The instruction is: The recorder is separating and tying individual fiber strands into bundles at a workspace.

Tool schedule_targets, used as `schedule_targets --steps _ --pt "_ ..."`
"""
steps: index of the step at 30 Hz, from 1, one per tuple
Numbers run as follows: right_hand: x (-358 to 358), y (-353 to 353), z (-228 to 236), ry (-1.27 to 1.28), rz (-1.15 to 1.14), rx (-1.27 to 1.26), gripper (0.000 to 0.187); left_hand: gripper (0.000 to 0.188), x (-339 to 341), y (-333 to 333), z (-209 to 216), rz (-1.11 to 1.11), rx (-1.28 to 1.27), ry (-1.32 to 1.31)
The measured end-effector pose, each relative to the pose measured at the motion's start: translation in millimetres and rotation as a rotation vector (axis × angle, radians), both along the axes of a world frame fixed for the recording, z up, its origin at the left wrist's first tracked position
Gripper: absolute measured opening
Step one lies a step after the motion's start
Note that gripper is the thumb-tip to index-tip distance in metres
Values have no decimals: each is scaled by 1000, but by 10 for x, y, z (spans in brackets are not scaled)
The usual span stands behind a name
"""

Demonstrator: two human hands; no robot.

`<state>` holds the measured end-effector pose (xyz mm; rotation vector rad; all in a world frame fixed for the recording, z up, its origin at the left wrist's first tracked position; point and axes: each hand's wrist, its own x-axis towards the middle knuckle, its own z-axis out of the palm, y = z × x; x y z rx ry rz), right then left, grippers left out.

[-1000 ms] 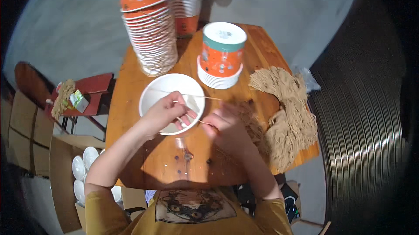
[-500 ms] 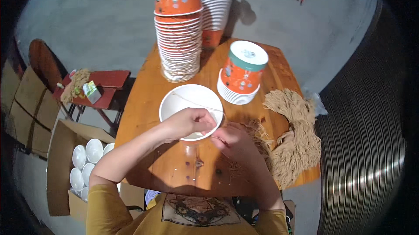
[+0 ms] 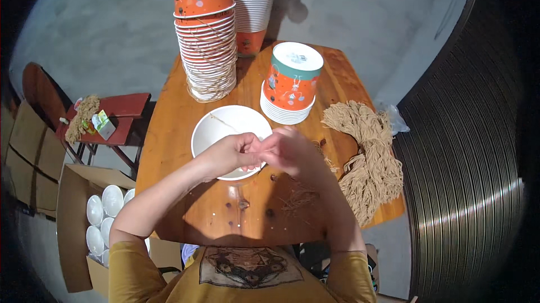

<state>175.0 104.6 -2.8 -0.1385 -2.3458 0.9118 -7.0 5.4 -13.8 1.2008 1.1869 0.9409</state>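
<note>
A white paper bucket [image 3: 224,120] sits on the wooden table in front of me, its round mouth facing me. Over that mouth runs a thin tan string [image 3: 223,122], which disappears behind my fingers. My left hand [image 3: 233,154] is closed in a pinch on the string at the bucket's near right rim. Directly beside it, fingertips meeting the left ones, my right hand [image 3: 288,151] is also pinched closed where the string leads. The exact bit between the fingertips is hidden. Right of my hands lies a bundle of tan strings [image 3: 368,156], with loose strands [image 3: 301,197] nearer me.
A tall stack of orange paper buckets [image 3: 205,38] with strings round it stands at the far left. Behind it rises another stack [image 3: 253,5]. A shorter upturned stack [image 3: 292,86] stands right of centre. On the floor, a cardboard box [image 3: 76,218] holds white cups.
My right hand has moved up and left to meet my left hand at the bucket's rim. The whole view has shifted slightly, so things appear farther left.
</note>
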Motion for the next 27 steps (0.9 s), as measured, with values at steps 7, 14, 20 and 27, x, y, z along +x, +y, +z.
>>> schedule_targets --steps 7,14,20,27 --pt "-106 16 -122 -38 -119 33 12 20 -67 14 -89 -41 -89 -77" --pt "-108 46 -252 -26 -153 28 12 12 -17 4 -65 11 -78 -60" --pt "-133 71 -333 110 -31 -90 10 9 10 29 -12 32 -127 -62" --pt "-77 10 -342 51 -265 -43 9 14 3 15 12 -3 -148 -132"
